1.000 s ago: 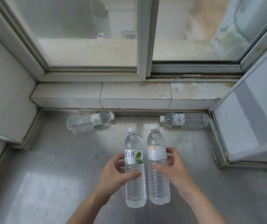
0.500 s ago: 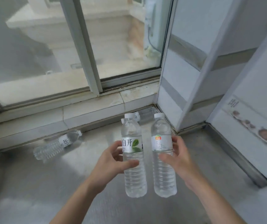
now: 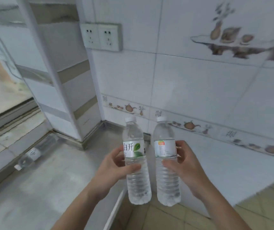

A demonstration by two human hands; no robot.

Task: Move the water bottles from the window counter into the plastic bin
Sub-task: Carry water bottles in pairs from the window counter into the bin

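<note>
Steel counter (image 3: 33, 188) meets white tiled wall (image 3: 191, 88) with sockets (image 3: 101, 37).

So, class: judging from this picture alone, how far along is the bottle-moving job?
Nothing looks binned; no bin shows. In hand: the left hand grips the leaf-label bottle, the right hand the orange-label bottle, both upright. Left: one bottle lies on the steel counter.

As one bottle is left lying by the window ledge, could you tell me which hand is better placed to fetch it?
Probably the left hand: the lying bottle is on its side, though both hands hold bottles.
</note>
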